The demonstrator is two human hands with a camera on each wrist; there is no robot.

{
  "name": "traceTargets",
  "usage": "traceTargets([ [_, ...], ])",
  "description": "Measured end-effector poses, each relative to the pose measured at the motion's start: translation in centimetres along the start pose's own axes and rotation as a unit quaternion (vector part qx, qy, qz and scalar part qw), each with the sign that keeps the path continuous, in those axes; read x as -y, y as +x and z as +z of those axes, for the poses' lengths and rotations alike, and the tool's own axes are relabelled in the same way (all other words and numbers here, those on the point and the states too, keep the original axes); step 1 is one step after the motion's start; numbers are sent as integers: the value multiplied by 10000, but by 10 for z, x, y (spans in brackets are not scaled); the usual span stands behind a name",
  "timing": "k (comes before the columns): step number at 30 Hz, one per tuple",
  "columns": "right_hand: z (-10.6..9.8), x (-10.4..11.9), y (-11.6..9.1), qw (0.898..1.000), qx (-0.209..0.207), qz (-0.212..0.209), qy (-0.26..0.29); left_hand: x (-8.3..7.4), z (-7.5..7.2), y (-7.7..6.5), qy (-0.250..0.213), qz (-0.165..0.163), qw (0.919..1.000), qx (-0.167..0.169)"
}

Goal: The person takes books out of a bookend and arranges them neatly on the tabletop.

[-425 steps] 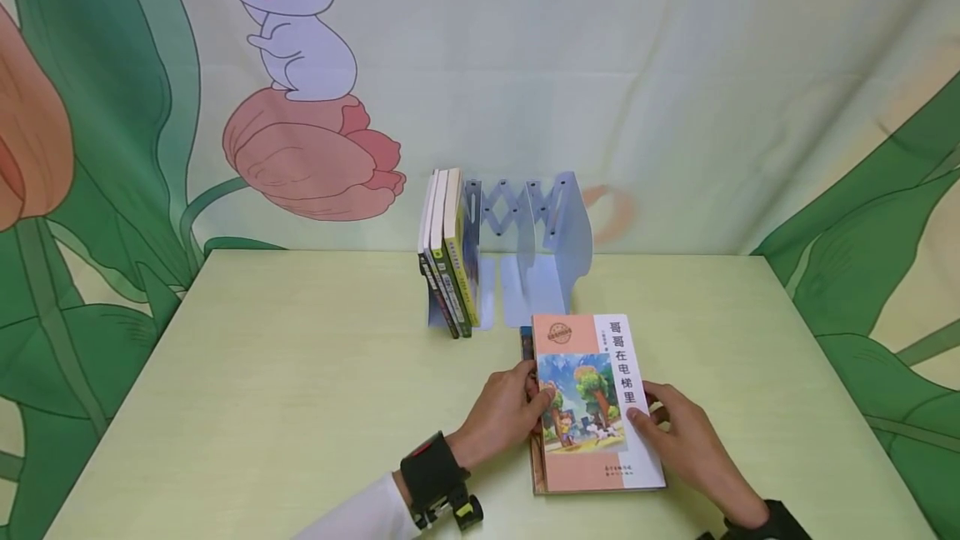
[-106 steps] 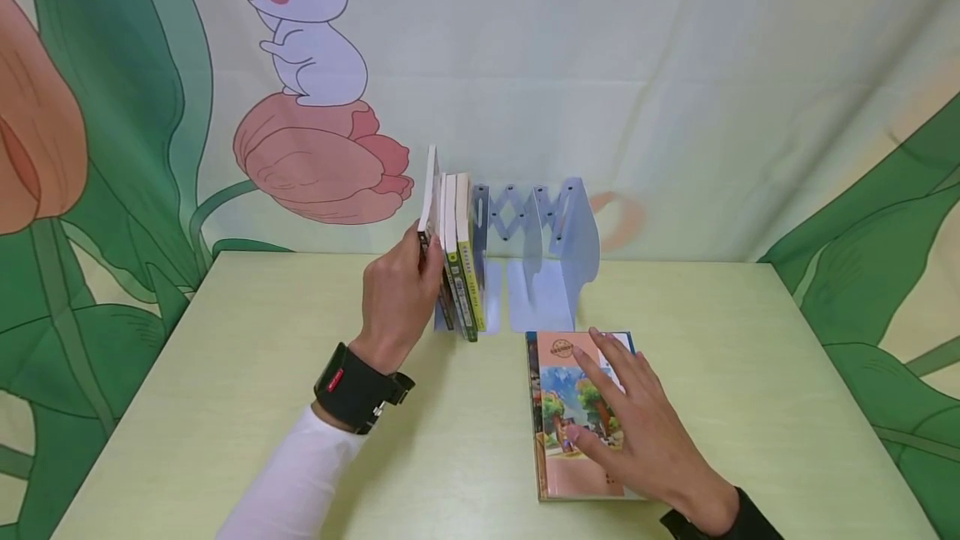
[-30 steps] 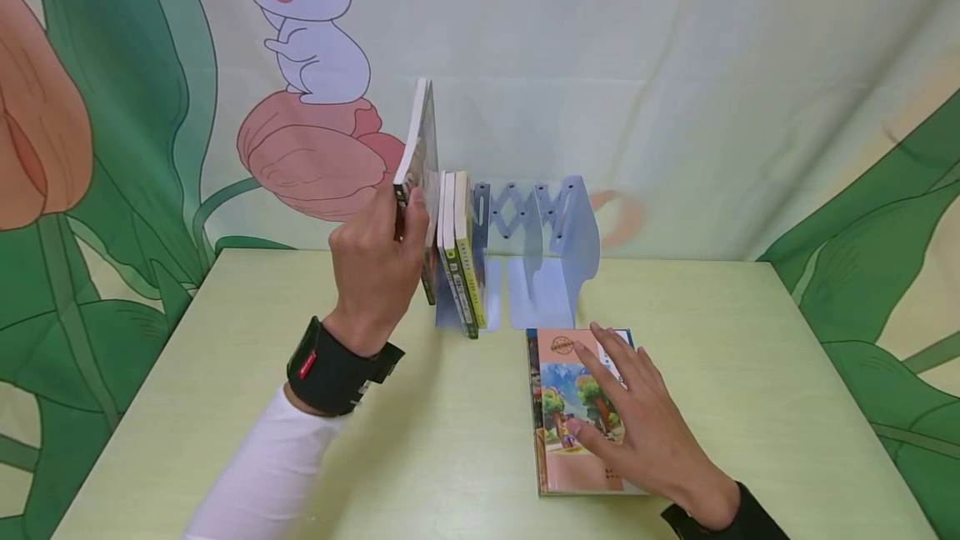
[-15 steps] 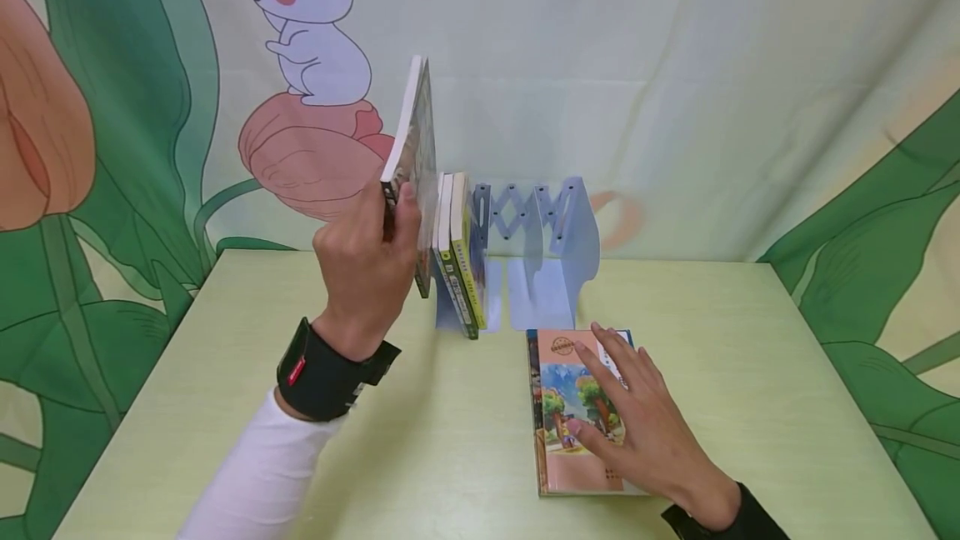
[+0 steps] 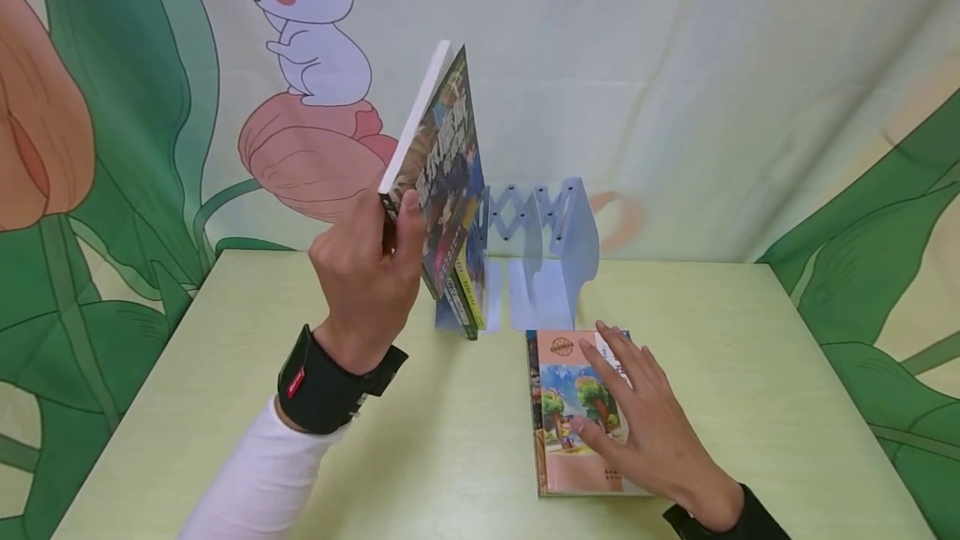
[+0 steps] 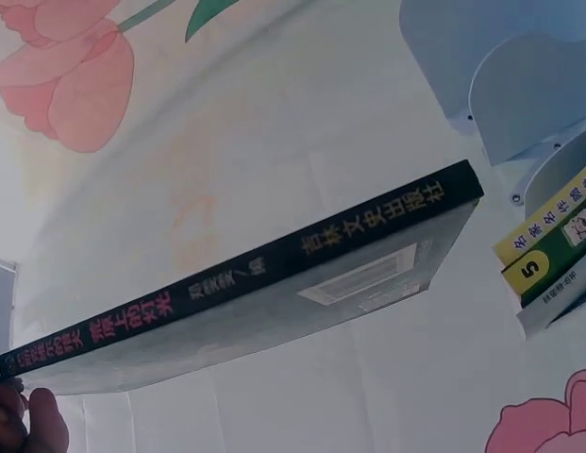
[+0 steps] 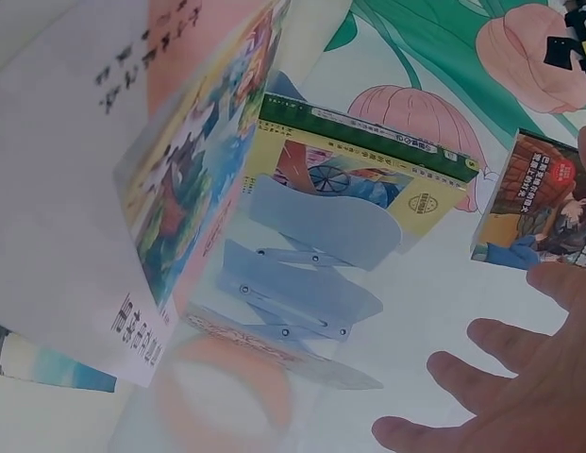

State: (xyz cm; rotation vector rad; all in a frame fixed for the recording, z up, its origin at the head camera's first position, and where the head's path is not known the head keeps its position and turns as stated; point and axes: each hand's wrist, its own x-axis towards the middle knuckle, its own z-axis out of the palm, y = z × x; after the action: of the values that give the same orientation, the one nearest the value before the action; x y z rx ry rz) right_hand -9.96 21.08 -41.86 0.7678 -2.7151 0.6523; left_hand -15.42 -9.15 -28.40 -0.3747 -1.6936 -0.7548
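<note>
My left hand (image 5: pixel 367 273) grips a thin book (image 5: pixel 446 157) by its lower near corner, thumb on the pictured cover. The book is raised and tilted. Its black spine (image 6: pixel 274 260) with pink and gold lettering faces the left wrist view. My right hand (image 5: pixel 652 423), fingers spread, lies over a pink-and-white book (image 5: pixel 558 477) with a tree picture; contact is hard to tell. Another book (image 5: pixel 534 390) shows beneath that one at its left edge. Behind the raised book, several books (image 5: pixel 471 298) with yellow and green spines stand in the blue metal bookend (image 5: pixel 581 232).
The bookend stands at the back of the pale table (image 5: pixel 262 373), its right-hand sections holding no books. A cloth backdrop (image 5: pixel 712 107) printed with a rabbit and flowers hangs behind the table.
Earlier the left hand took the leftmost book at the bookend, lifting it up and left. In the last half second it has turned, so its cover shows. The right hand has barely moved.
</note>
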Motion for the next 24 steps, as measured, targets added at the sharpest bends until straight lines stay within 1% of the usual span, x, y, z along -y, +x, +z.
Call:
traceTargets([
  [3,-2,0,0,10000,-30,53,-11,-3,-1,-1,-77,-42,10000,19],
  [10,-7,1,3,9998,-180,32,64,-8,1,-6,-373,-166,9992,17],
  [15,-9,1,6,9995,-300,46,74,-12,2,-9,-617,-270,9977,97],
  [19,-12,3,8,9992,-373,47,123,-16,4,-14,-731,-354,9966,157],
  [24,-15,4,9,9989,-415,71,206,-20,7,-22,-839,-343,9956,229],
])
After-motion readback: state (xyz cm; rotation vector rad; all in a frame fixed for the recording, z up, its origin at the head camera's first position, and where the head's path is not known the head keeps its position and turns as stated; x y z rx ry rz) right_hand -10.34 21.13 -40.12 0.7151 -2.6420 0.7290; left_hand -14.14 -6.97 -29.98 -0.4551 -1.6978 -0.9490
